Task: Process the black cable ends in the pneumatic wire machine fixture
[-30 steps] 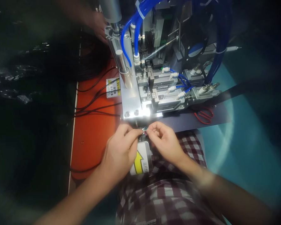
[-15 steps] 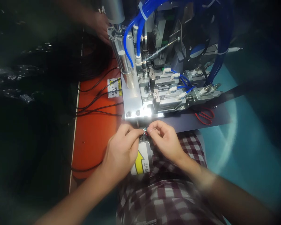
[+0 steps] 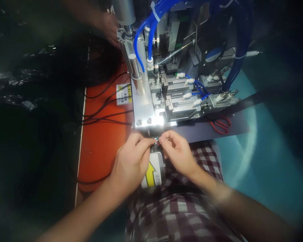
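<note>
Thin coloured wires (image 3: 157, 142), some red and some bluish-green, show between my two hands at the front edge of a metal machine (image 3: 145, 112). My left hand (image 3: 133, 158) comes from the left, thumb and forefinger pinched at the left side of the wires. From the right, my right hand (image 3: 178, 151) pinches at their other side with thumb and forefinger. The fingertips cover most of the wires, and how far each strand runs is hidden. Just below the fingers lies a white label with a yellow arrow (image 3: 150, 173).
Blue air hoses (image 3: 141, 30) arch over the machine's cylinders. Red-handled scissors or pliers (image 3: 221, 125) lie on the dark plate at right. Black cables (image 3: 106, 117) cross the orange table (image 3: 98, 151). Another person's hand (image 3: 111, 28) is beside the machine at upper left.
Both hands keep almost the same pinched pose at the wires. The view has shifted very slightly.
</note>
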### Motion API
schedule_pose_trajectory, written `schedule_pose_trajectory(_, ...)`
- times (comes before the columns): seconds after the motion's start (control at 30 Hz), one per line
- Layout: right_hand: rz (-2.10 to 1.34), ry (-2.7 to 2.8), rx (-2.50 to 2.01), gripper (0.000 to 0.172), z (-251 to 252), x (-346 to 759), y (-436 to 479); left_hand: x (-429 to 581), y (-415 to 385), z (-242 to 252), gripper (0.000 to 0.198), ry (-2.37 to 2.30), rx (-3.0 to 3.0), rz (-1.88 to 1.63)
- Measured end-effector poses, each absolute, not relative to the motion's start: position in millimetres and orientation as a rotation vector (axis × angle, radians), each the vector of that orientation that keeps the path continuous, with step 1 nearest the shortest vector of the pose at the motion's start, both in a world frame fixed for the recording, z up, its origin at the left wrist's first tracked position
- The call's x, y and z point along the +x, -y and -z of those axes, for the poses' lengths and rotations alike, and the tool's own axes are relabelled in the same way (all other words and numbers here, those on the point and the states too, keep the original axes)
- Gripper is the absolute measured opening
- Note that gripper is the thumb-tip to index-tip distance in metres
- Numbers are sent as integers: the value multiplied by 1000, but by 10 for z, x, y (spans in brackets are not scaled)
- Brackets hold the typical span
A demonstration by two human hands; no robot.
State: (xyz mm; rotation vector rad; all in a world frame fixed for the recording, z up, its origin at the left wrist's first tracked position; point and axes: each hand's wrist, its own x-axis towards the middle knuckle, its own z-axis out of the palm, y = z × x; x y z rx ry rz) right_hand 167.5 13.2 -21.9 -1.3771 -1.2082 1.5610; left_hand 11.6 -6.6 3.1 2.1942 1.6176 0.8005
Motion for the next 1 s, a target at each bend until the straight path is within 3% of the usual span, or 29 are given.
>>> schedule_pose_trajectory(0.4,-1595,1201,-1345,17,224,1695,-151,114,60,-14,23,-1614,2212,-809)
schedule_pose_trajectory(0.8,-1305,1470,-1308,12,284,1729,-161,104,68,-17,21,-1607,2226,-830)
schedule_pose_trajectory(1.0,-1337,1439,-1322,11,272,1713,-150,121,69,-31,22,-1607,2205,-820)
